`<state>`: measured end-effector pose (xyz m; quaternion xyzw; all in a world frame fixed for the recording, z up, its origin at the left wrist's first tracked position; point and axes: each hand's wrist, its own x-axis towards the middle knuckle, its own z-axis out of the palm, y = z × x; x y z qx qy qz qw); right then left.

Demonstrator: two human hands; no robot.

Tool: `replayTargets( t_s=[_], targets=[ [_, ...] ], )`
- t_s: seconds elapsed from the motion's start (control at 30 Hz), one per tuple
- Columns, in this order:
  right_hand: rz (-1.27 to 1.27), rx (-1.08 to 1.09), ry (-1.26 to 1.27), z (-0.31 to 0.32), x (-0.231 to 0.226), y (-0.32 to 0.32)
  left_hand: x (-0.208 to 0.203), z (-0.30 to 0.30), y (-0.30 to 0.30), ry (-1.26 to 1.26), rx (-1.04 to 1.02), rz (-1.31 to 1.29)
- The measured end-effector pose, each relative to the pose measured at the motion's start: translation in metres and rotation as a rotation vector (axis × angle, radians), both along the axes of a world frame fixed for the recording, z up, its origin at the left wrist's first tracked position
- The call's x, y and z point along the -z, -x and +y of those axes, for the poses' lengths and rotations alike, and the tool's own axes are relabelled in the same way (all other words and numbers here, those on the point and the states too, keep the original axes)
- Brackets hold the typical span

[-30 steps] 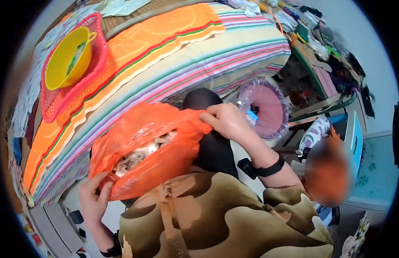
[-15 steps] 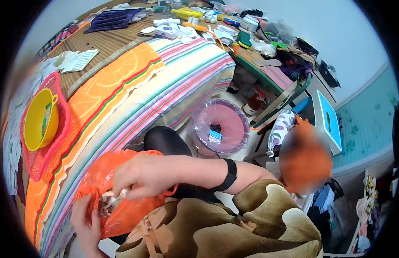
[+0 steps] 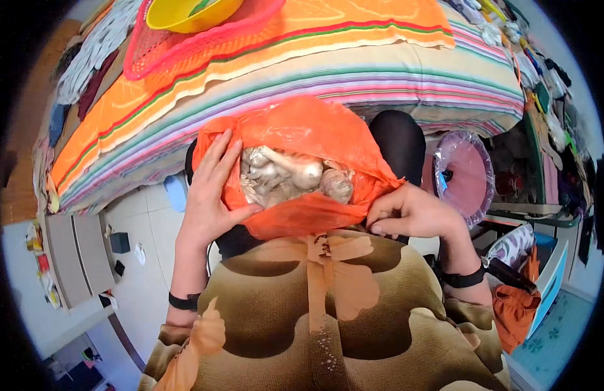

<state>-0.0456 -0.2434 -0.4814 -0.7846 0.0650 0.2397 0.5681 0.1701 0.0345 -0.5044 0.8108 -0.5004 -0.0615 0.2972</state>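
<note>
An orange-red plastic bag (image 3: 302,124) rests on my lap with its mouth spread wide. Whole garlic bulbs (image 3: 276,171), pale with papery skins and some stems, fill it; one rounder bulb (image 3: 336,186) lies at the right. My left hand (image 3: 214,189) lies against the bag's left side, fingers stretched and thumb apart along the near rim. At the bag's right corner, my right hand (image 3: 413,212) has curled fingers, thumb and forefinger pinched together by the plastic edge.
Ahead is a bed with a striped cover (image 3: 367,81), carrying a pink basket (image 3: 185,52) and a yellow bowl (image 3: 191,16). To the right stands a lined pink bin (image 3: 468,189). A cluttered table (image 3: 553,130) runs along the right. Drawers (image 3: 74,257) are at the left.
My right hand has come out of the bag and moved to its right edge. The left hand's fingers have spread along the left side. The view has swung to the left.
</note>
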Motion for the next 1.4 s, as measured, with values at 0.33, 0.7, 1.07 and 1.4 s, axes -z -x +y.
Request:
replayTargets(
  t_s=[0.33, 0.7, 1.07, 1.4],
  targets=[
    [-0.739, -0.029, 0.414, 0.022, -0.009, -0.066, -0.032, -0.010, -0.015, 0.270, 0.101, -0.161],
    [-0.787, 0.393, 0.383, -0.020, 0.001, -0.036, -0.024, -0.060, -0.006, -0.078, 0.143, -0.120],
    [0.121, 1.779, 0.855, -0.160, 0.217, 0.295, -0.028, -0.065, -0.007, 0.003, 0.220, -0.120],
    [0.085, 1.822, -0.251, -0.136, 0.212, 0.226, -0.023, -0.075, 0.004, 0.041, 0.262, 0.375]
  ],
)
